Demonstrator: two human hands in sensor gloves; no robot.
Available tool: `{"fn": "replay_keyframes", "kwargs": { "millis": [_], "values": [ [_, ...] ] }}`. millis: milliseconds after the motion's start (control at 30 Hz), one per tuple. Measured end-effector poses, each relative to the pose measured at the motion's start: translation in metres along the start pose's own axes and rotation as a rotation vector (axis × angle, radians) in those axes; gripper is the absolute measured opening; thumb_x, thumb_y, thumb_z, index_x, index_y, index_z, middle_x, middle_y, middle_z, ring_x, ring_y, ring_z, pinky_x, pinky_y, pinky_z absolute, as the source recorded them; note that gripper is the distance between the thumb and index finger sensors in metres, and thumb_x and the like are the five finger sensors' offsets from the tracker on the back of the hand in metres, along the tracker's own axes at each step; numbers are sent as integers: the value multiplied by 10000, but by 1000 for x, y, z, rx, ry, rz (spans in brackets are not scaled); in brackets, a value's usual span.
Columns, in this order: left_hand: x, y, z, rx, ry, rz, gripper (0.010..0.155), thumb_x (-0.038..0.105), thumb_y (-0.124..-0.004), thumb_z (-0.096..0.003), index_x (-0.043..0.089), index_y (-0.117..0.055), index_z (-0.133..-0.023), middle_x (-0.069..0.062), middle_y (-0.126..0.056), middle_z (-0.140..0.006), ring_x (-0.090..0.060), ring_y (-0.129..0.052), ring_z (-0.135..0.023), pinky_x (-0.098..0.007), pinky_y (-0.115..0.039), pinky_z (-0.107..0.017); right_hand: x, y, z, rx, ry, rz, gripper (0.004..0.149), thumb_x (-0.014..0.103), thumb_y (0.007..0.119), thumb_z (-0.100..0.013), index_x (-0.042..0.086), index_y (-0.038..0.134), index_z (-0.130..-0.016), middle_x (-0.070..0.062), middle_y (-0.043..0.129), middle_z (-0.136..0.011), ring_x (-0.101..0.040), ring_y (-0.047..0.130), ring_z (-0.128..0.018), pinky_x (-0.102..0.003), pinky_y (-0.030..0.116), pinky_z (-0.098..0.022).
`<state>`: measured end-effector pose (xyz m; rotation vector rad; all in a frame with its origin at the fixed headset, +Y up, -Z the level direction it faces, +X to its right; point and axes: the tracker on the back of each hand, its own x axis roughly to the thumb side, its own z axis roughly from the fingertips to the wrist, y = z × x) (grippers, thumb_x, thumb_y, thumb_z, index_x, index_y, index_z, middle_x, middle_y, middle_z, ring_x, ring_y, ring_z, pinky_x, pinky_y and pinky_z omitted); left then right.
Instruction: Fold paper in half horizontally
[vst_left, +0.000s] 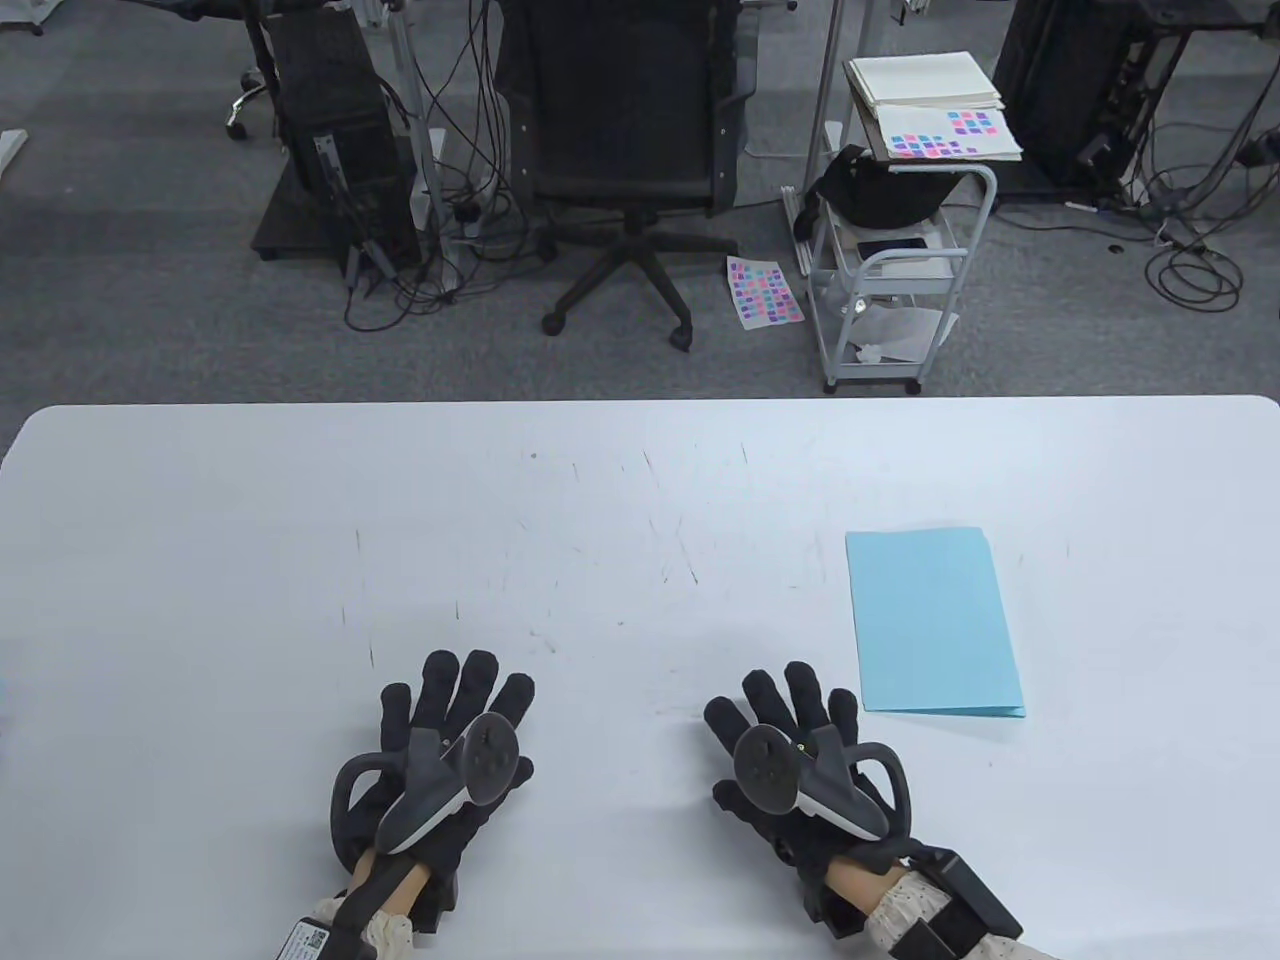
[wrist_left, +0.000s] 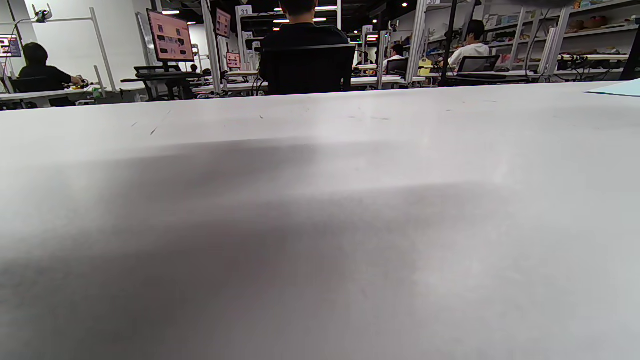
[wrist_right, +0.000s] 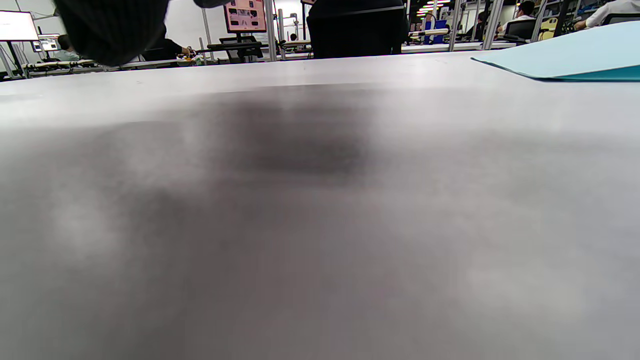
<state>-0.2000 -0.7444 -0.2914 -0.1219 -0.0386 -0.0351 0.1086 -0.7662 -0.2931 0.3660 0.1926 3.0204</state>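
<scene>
A light blue sheet of paper (vst_left: 932, 622) lies folded on the white table (vst_left: 640, 500), right of centre, with two layers showing at its near edge. It also shows in the right wrist view (wrist_right: 565, 52) and as a sliver in the left wrist view (wrist_left: 622, 88). My left hand (vst_left: 450, 730) rests flat on the table near the front edge, fingers spread, holding nothing. My right hand (vst_left: 790, 730) rests flat too, fingers spread, just left of the paper's near corner and not touching it. A gloved fingertip (wrist_right: 112, 27) shows in the right wrist view.
Beyond the table's far edge stand a black office chair (vst_left: 625, 150), a white trolley (vst_left: 890, 250) with papers and a computer tower (vst_left: 330, 140) with cables. A coloured sticker sheet (vst_left: 763, 290) lies on the carpet.
</scene>
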Motion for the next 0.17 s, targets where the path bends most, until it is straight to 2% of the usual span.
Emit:
{"fn": "replay_keyframes", "kwargs": {
  "millis": [167],
  "values": [
    [1, 0, 0, -7, -8, -2, 759, 632, -646, -347, 603, -265, -1002, 207, -177, -1198, -183, -150, -1162, -565, -258, -879, 2, 0, 0, -4, -7, 3, 748, 533, 718, -439, 423, 334, -1072, 0, 174, -1193, -401, -12, -1038, -688, 100, -707]
  ]
}}
